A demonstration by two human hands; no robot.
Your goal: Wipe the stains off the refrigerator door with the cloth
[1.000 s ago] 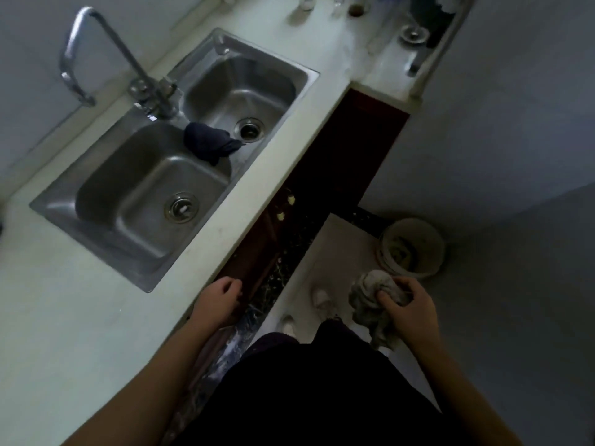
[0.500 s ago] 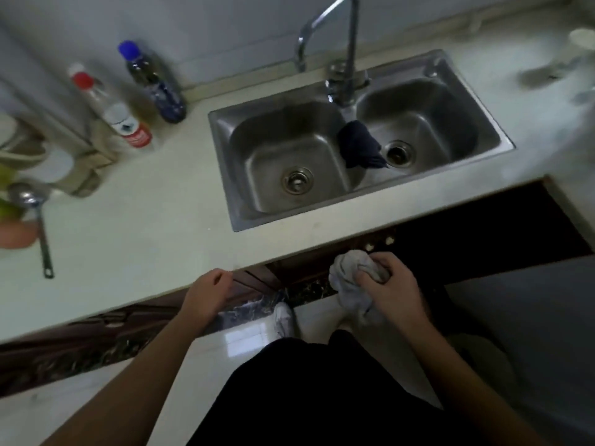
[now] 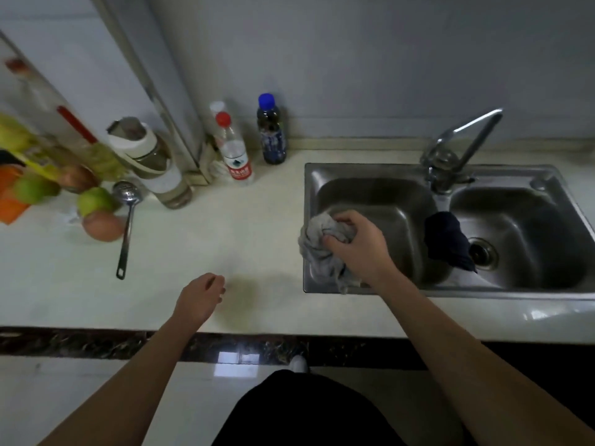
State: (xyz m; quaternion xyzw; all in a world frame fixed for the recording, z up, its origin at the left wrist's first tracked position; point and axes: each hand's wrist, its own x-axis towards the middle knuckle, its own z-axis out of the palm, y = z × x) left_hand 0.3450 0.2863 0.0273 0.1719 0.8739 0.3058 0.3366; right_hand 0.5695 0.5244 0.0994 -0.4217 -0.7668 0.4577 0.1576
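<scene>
Over the sink's left basin | right hand (image 3: 357, 246) grips bunched cloth (image 3: 317, 249) | left hand (image 3: 201, 296) loosely curled, holding nothing

Pale countertop (image 3: 225, 239), steel double sink (image 3: 370, 171), grey wall (image 3: 354, 59), glossy white floor (image 3: 64, 397).

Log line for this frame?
right hand: grip on crumpled grey cloth, over steel sink | left hand: open, over pale countertop | white refrigerator: untouched

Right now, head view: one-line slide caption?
Kitchen: right hand grips the grey cloth over the sink; left hand hovers empty over the counter; refrigerator at far left.
</scene>
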